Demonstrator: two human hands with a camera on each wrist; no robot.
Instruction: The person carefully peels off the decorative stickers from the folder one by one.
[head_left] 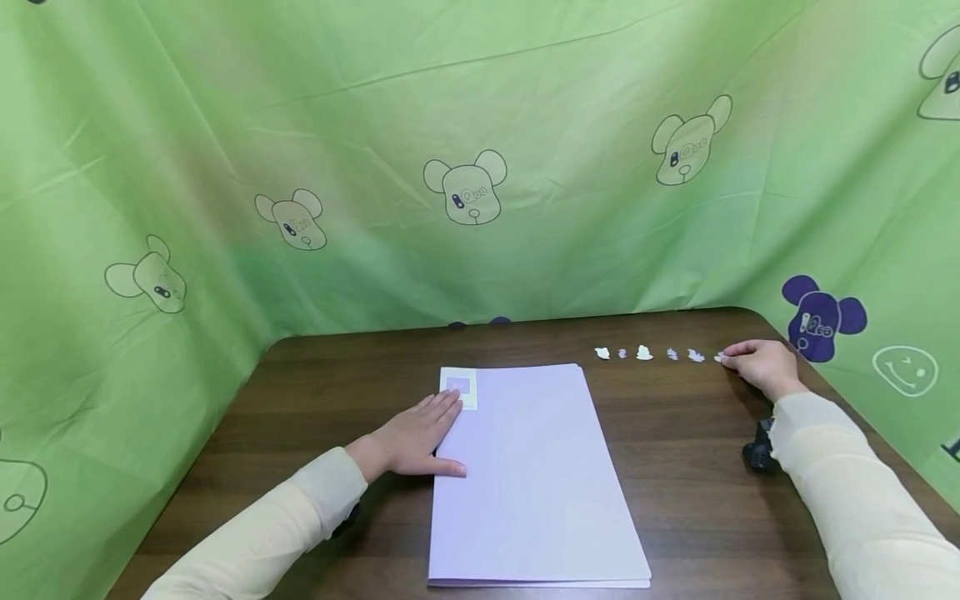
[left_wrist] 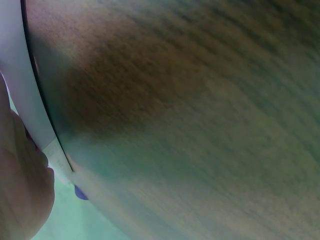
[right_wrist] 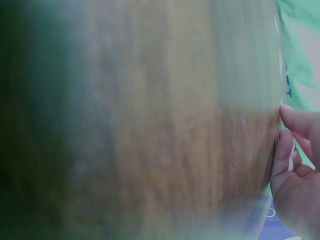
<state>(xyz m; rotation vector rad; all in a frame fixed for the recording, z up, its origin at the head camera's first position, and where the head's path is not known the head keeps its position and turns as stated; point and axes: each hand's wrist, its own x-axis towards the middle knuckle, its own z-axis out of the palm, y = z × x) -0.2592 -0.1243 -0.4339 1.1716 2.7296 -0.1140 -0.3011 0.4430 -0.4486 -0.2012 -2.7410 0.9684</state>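
A large pale board or folded sheet lies on the table, its lower edge showing two layers. My left hand rests flat over its left edge, fingers straight and thumb out to the side. The fingertips reach a small white label with a lilac square in the board's top left corner. Far to the right, my right hand pinches a small white cut-out piece between thumb and fingers, down at the tabletop. In the right wrist view the thumb and index finger come close together at the table surface.
Several small white and lilac cut-outs lie in a row left of my right hand. The brown wooden table ends at a green curtain with bear-head prints. A black device sits under my right wrist.
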